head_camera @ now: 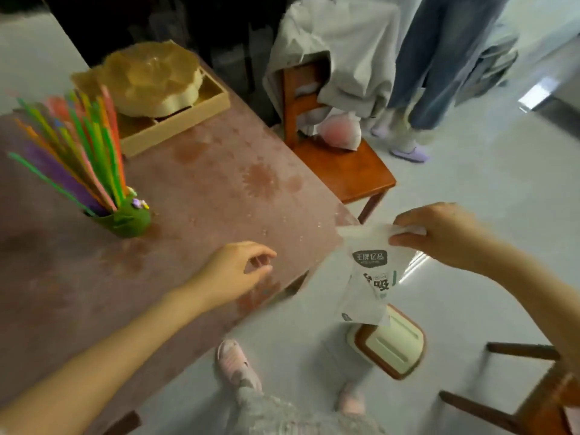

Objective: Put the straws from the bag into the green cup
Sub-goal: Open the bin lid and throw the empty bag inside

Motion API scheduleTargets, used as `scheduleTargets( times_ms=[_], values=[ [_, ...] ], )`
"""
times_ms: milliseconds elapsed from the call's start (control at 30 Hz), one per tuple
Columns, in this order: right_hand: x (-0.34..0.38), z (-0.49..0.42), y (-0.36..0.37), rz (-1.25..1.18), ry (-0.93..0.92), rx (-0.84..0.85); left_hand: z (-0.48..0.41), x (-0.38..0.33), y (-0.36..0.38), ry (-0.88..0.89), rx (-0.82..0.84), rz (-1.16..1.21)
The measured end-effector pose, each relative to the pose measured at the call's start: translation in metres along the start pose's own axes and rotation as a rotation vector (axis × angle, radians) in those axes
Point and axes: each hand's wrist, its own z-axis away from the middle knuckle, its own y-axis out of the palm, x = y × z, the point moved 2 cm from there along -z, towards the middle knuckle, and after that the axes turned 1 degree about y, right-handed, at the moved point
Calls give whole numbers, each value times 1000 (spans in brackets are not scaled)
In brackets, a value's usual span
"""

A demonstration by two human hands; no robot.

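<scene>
Pinching a limp clear plastic bag (368,277) printed with Chinese characters, the right hand (445,235) holds it at right of centre; left hand (233,273) hovers open; thin bright straws (78,146) fan from the green cup (125,219), left.

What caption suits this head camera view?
Right hand holds the bag; colourful straws fill the green cup.

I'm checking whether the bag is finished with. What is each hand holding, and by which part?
Right hand pinches the bag by its top edge; it hangs off the table. Left hand holds nothing.
</scene>
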Motion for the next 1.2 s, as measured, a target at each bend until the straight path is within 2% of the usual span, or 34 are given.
scheduleTargets(
  times_ms=[100,267,433,667,733,833,1000,1100,1200],
  values=[
    [-79,39,28,44,95,-159,-26,-29,90,36,111,-11],
    [-202,88,104,55,269,-280,-69,-48,254,71,387,-250],
    [-293,122,196,-9,422,-258,-109,-48,393,164,638,-456],
    [-373,153,297,-103,602,-315,-167,-5,547,150,838,-663],
    [-388,158,316,-129,631,-314,-179,14,580,-16,869,-645],
    [-403,161,336,-165,638,-319,-191,39,621,-322,845,-407],
    [-424,161,360,-239,675,-318,-202,68,675,-909,574,-32],
    [-433,159,375,-267,678,-301,-203,78,698,-1061,538,55],
    [-439,154,388,-278,635,-273,-197,87,714,-1082,542,71]
  ],
)
